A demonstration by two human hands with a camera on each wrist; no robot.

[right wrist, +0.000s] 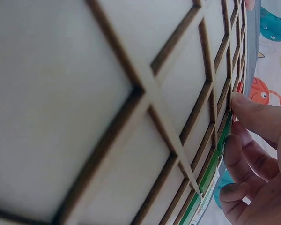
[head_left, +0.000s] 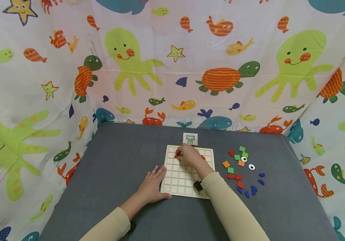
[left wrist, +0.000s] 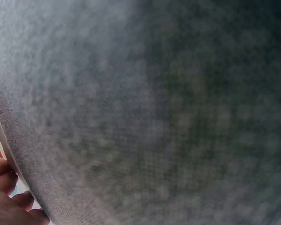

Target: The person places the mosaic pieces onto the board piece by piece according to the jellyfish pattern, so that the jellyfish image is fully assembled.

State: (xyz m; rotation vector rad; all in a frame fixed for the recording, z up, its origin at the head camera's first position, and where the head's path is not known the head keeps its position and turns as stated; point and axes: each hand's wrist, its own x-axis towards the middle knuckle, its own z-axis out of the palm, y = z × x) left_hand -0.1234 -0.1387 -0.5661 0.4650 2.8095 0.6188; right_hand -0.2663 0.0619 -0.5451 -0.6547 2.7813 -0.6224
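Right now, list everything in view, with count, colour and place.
Table: one, grey, under everything
Backdrop cloth: count unclear, white with coloured sea animals, around the table
Grid board: one, pale wood, on the table
Red board pieces: at least two, red, board's far part
Green board pieces: at least two, green, board's far part
Card: one, white with coloured print, beyond the board
Loose pieces, right of the board: four green squares, two orange squares, four red pieces, two white rings, at least five blue pieces
Sleeves: two, cream, on the forearms
Hands: two, bare; left hand at the board's left edge, right hand at a red board piece
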